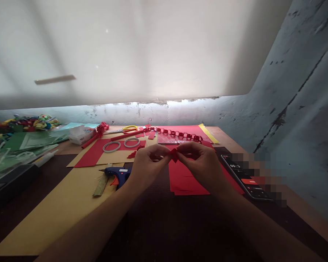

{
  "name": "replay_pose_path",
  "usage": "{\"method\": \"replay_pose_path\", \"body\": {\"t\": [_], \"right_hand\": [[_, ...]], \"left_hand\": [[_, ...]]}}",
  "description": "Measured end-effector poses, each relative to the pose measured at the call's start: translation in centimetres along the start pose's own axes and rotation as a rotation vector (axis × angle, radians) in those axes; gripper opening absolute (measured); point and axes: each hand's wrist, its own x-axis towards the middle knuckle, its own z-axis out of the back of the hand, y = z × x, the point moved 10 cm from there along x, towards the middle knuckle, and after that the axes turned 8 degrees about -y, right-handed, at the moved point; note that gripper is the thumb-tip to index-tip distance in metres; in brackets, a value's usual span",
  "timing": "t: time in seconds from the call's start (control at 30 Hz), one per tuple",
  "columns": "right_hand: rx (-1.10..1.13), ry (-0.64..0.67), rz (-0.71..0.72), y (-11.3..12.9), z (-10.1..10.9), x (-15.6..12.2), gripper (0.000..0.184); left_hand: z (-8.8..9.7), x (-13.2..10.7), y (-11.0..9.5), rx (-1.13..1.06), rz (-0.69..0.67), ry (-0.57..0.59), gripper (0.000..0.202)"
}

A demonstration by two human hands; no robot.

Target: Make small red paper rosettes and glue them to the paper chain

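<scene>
Both my hands meet over the middle of the table. My left hand (pixel 147 164) and my right hand (pixel 202 163) each pinch one end of a small red paper strip (pixel 174 154) bent between the fingertips. Below them lies a red paper sheet (pixel 186 180). A red paper chain (pixel 177 134) stretches along the far side of the table behind my hands.
A blue glue gun (pixel 119 174) lies left of my left wrist. Two grey rings (pixel 112 146) rest on red paper, with yellow-handled scissors (pixel 128 128) beyond. A phone (pixel 246 176) showing a timer lies at right. Green sheets and colourful clutter (pixel 24 138) fill the left side.
</scene>
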Motion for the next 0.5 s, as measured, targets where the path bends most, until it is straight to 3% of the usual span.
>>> {"method": "replay_pose_path", "body": {"t": [0.5], "right_hand": [[-0.023, -0.001, -0.007, 0.18, 0.06, -0.02, 0.014]], "left_hand": [[-0.15, -0.25, -0.24, 0.025, -0.013, -0.003, 0.008]]}}
